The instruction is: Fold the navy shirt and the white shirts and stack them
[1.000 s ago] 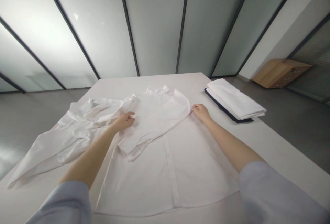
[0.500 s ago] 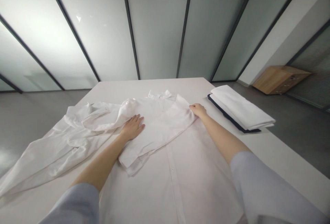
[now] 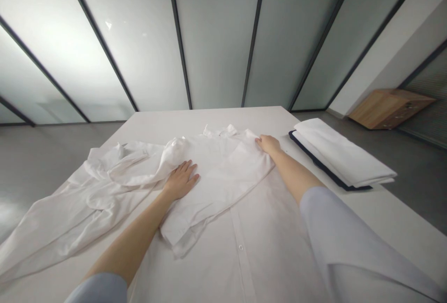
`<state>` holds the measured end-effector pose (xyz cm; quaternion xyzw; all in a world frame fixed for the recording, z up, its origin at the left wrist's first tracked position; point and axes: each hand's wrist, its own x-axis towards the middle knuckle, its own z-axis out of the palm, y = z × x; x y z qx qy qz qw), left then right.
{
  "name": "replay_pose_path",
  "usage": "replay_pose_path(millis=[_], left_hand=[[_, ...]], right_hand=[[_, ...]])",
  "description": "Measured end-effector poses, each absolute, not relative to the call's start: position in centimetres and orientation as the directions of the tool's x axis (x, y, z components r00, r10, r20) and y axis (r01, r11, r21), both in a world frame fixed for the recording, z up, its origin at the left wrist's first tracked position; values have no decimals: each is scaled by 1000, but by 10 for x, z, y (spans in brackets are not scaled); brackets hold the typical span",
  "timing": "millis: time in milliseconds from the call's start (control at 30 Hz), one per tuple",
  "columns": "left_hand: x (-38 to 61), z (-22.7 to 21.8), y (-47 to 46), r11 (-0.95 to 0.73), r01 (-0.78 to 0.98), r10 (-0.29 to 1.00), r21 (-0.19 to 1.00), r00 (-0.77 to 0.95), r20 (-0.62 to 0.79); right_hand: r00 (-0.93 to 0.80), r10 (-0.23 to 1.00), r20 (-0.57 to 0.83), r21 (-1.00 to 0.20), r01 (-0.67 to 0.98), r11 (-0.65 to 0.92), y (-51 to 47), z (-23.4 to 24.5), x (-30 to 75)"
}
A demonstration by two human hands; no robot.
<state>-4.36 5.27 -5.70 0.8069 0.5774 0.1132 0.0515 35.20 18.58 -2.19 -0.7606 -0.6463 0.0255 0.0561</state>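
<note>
A white button-front shirt (image 3: 223,210) lies spread on the table, with its collar (image 3: 219,131) at the far side. One side of it is folded inward across the front, and a crumpled sleeve (image 3: 87,200) trails off to the left. My left hand (image 3: 181,181) rests flat on the folded layer, fingers apart. My right hand (image 3: 268,144) has its fingers curled on the shirt's shoulder edge near the collar and appears to pinch the cloth. A small shirt button (image 3: 240,247) shows below the fold.
A folded white cloth stack (image 3: 340,154) lies on a navy garment (image 3: 324,167) at the table's right side. The white table (image 3: 209,119) ends at its far edge before a frosted glass wall (image 3: 216,37). A wooden cabinet (image 3: 391,108) lies on the grey floor at right.
My view has tilted and shifted, so the table sits lower and the stack looks closer. My right hand has drawn nearer the collar with the shoulder edge, and my left hand stays on the fold.
</note>
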Motion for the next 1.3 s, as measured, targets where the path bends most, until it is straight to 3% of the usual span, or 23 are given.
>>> replay_pose_path(millis=[267,467,667,867,1033,1200,1300], left_hand=[[-42,-52,52,-312,910,950,274,305,69],[-43,-54,55,-313,904,949,291,308,64],[-41,-52,56,-301,924,954,234,295,62],[-41,-44,62,-315,943,948,111,319,-18],[-28,-31,66,-292,949,946,119,305,-114],[5,-24,24,-485,848,862,215,505,-47],[12,-30,-9,-589,782,789,204,611,-60]], right_hand=[[360,933,20,-206,914,-348,200,-20,357],[331,939,-97,-216,914,-344,184,-11,361],[249,965,-84,-180,948,-261,119,-18,373],[21,982,185,34,999,-28,44,-28,361],[-169,979,114,-19,985,173,26,-32,328],[-156,987,48,-55,986,158,32,-45,315],[-127,992,-6,-72,989,127,36,-52,317]])
